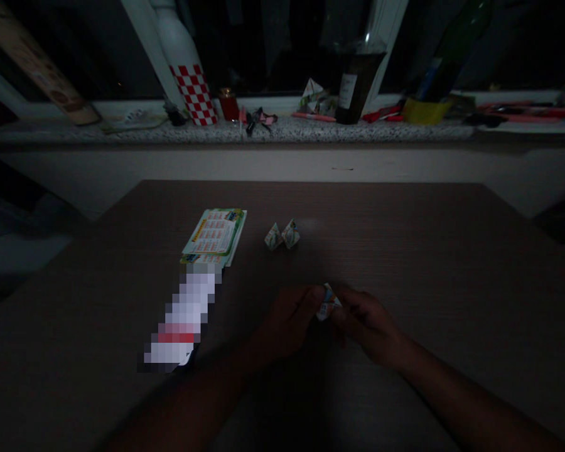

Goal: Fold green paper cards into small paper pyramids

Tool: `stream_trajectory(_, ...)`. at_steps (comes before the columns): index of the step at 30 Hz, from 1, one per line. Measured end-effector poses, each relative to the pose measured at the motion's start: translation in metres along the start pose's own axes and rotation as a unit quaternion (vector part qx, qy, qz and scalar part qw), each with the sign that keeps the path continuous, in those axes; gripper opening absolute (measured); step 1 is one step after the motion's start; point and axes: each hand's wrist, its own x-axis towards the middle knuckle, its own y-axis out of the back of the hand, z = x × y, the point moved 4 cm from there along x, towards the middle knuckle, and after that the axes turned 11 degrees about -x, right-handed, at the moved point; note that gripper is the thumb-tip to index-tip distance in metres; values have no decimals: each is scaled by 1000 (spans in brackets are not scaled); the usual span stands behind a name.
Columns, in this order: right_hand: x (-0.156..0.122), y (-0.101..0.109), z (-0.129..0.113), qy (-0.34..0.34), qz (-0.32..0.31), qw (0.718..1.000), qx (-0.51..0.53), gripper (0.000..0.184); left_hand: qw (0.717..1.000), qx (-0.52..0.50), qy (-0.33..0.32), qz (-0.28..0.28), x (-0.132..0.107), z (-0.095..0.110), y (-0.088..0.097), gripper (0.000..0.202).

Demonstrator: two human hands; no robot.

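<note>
The room is dark. Both my hands meet over the near middle of a brown table (405,238). My left hand (289,323) and my right hand (365,323) pinch a small folded piece of printed paper (328,302) between their fingertips. A little farther away on the table lie two small folded paper shapes (282,235), side by side. A stack of printed paper sheets (215,235) lies to their left.
A blurred-out flat object (181,320) lies in front of the paper stack. The stone windowsill (282,130) behind holds a red-and-white checked bottle (188,69), a dark bottle (355,81), a green bottle (447,50), a small red jar (228,103), folded paper and pens.
</note>
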Motion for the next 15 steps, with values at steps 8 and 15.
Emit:
stream_trajectory(8, -4, 1, 1, 4, 43, 999, 18, 28, 994, 86, -68, 7, -2, 10, -2, 40)
stream_trajectory(15, -3, 3, 1, -14, 89, 995, 36, 33, 988, 109, -108, -27, -3, 16, -6, 37)
